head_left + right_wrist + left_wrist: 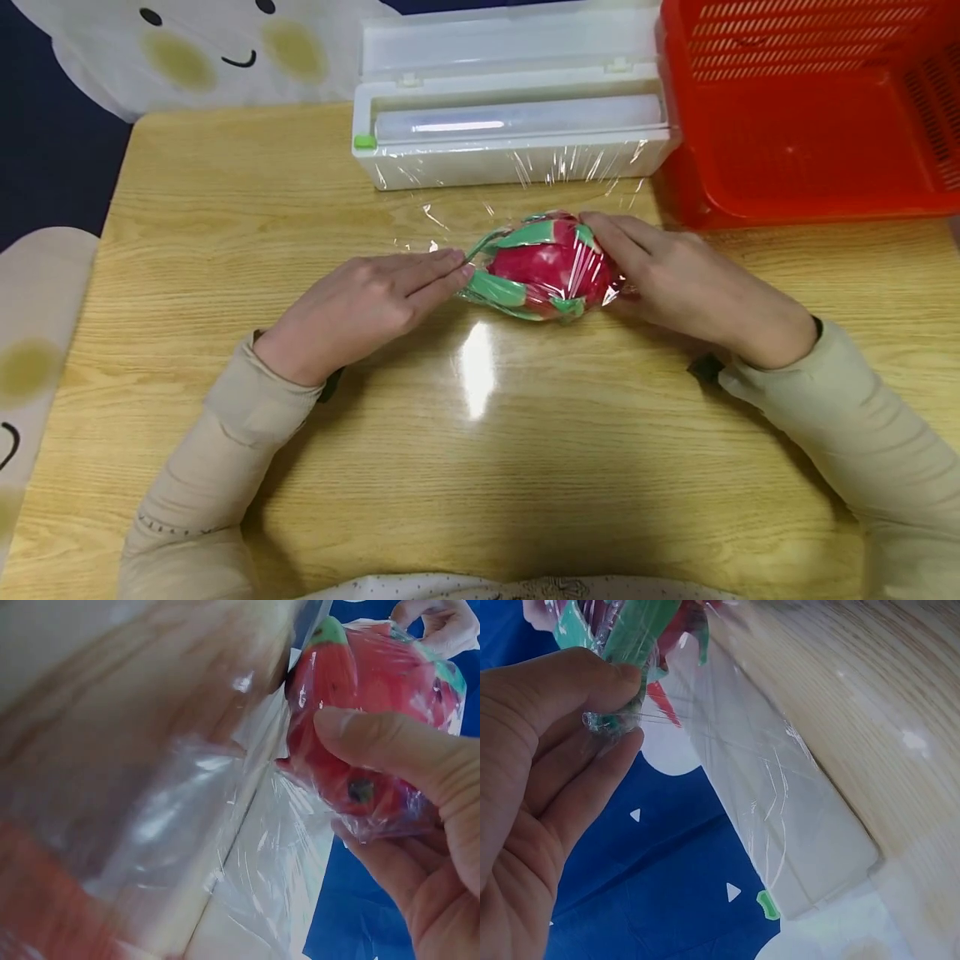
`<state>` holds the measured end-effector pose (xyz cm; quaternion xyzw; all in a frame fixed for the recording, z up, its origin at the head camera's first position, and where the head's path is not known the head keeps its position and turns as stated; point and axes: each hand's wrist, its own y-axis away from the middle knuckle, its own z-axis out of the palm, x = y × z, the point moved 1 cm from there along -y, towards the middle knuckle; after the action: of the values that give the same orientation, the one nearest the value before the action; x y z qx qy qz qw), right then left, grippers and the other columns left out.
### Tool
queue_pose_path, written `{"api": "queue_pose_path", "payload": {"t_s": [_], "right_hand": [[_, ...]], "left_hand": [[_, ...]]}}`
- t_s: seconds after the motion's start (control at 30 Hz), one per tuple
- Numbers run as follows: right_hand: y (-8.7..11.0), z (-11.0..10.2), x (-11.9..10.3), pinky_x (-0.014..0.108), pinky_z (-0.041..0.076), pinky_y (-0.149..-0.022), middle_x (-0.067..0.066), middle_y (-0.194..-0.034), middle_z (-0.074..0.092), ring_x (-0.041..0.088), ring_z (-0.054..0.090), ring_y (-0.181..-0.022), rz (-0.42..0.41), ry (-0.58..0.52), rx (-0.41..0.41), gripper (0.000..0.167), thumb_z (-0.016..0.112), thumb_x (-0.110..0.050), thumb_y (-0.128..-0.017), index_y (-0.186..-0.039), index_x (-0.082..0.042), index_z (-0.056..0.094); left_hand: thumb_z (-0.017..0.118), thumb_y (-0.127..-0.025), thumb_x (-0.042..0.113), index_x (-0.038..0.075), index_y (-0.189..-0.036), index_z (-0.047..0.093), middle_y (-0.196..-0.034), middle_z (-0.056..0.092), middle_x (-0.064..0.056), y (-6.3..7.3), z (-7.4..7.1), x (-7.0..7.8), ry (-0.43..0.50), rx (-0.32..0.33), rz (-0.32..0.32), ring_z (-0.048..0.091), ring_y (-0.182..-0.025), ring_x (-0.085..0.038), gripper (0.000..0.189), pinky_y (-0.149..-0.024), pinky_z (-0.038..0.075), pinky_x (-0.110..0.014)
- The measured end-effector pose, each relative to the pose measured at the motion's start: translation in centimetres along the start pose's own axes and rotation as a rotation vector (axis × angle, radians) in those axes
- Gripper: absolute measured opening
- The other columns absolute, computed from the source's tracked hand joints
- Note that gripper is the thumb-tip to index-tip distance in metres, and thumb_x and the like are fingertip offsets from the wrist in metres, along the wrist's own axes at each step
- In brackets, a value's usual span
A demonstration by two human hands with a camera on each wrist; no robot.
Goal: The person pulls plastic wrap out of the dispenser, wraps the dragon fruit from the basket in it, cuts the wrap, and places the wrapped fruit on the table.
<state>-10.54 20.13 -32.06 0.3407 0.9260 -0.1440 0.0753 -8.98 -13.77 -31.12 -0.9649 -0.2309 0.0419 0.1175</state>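
Observation:
A red dragon fruit (551,262) with green leaf tips is covered in clear plastic wrap (277,862). My left hand (367,304) pinches the green tips and the wrap at the fruit's left end between thumb and fingers, as the left wrist view shows. At the rounded end, my right hand (675,271) grips the fruit, its thumb (375,739) across the red skin and the fingers underneath. Film stretches from the fruit back to a white wrap dispenser (517,162), whose lid stands up and whose roll (517,118) shows inside.
A red plastic basket (825,212) with slotted walls stands at the back right, close beside the dispenser. A green slider (364,142) sits at the dispenser's left end. The wooden table (480,483) ends at the left, where a printed cloth (33,308) shows.

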Motion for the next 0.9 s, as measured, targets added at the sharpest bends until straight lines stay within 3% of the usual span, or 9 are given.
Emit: {"api": "queue_pose_path", "payload": {"t_s": [0.33, 0.57, 0.77, 0.9], "right_hand": [[0.1, -0.4, 0.5, 0.056, 0.063, -0.080, 0.029, -0.132, 0.066, 0.046, 0.074, -0.101, -0.023, -0.021, -0.031, 0.098, 0.097, -0.013, -0.067, -0.149, 0.006, 0.048], [0.4, -0.7, 0.7, 0.055, 0.063, -0.080, 0.031, -0.139, 0.062, 0.048, 0.073, -0.104, -0.041, -0.054, -0.048, 0.100, 0.097, -0.012, -0.067, -0.151, 0.005, 0.045], [0.5, -0.9, 0.7, 0.051, 0.064, -0.077, 0.030, -0.139, 0.063, 0.040, 0.077, -0.092, -0.051, -0.062, -0.067, 0.102, 0.098, -0.014, -0.066, -0.152, 0.006, 0.045], [0.6, -1.0, 0.8, 0.052, 0.063, -0.080, 0.029, -0.135, 0.065, 0.045, 0.075, -0.101, -0.057, -0.072, -0.073, 0.105, 0.098, -0.015, -0.066, -0.153, 0.005, 0.043]], "left_hand": [[0.063, -0.097, -0.004, 0.002, -0.141, 0.062, -0.140, 0.067, -0.019, 0.3, -0.1, -0.1, 0.001, -0.021, 0.004, 0.069, -0.127, -0.029, 0.044, -0.099, 0.061, -0.044], [0.064, -0.097, -0.005, 0.001, -0.141, 0.062, -0.139, 0.068, -0.019, 0.3, -0.2, 0.0, 0.002, -0.035, 0.014, 0.070, -0.124, -0.028, 0.045, -0.094, 0.063, -0.042], [0.064, -0.096, -0.006, 0.000, -0.141, 0.061, -0.138, 0.068, -0.019, 0.3, -0.3, 0.1, -0.006, -0.050, 0.025, 0.071, -0.124, -0.027, 0.046, -0.091, 0.063, -0.041], [0.064, -0.096, -0.005, 0.001, -0.142, 0.061, -0.137, 0.069, -0.018, 0.3, -0.5, 0.2, -0.008, -0.062, 0.032, 0.071, -0.123, -0.026, 0.046, -0.089, 0.064, -0.039]]}}
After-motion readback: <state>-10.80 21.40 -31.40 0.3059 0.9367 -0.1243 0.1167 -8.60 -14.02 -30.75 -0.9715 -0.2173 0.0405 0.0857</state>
